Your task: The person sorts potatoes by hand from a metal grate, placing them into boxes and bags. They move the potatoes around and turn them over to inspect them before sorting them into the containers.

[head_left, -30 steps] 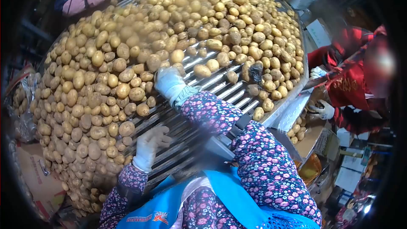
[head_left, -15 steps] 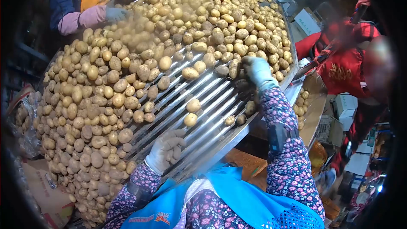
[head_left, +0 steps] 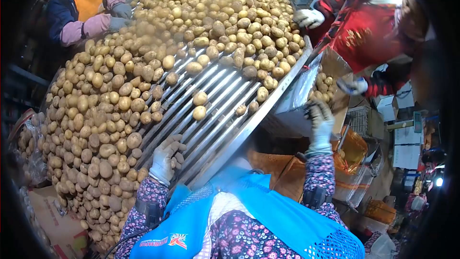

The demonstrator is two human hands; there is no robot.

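Many potatoes (head_left: 108, 151) lie heaped on a metal roller table (head_left: 211, 98), with a few loose ones on its bare rollers. My left hand (head_left: 166, 157), in a pale glove, is over the rollers at the near left, beside the heap. Its fingers are curled inward, and what they may hold is hidden. My right hand (head_left: 321, 124), in a glove with dirt-darkened fingers, is off the table's right edge. Its fingers are apart and slightly bent, close to an open carton (head_left: 299, 115) with potatoes (head_left: 324, 86) in it. I see no potato in that hand.
A co-worker in red (head_left: 357, 33) stands at the right, one gloved hand at the heap, the other near the carton. Another person in an orange apron (head_left: 87, 2) works at the far left. A raised metal rim (head_left: 254, 122) edges the table. A plastic crate (head_left: 358, 119) stands right.
My right hand has left the potatoes on the rollers and swung right to the carton. My left hand stays over the rollers. The co-worker in red now reaches in toward the heap.
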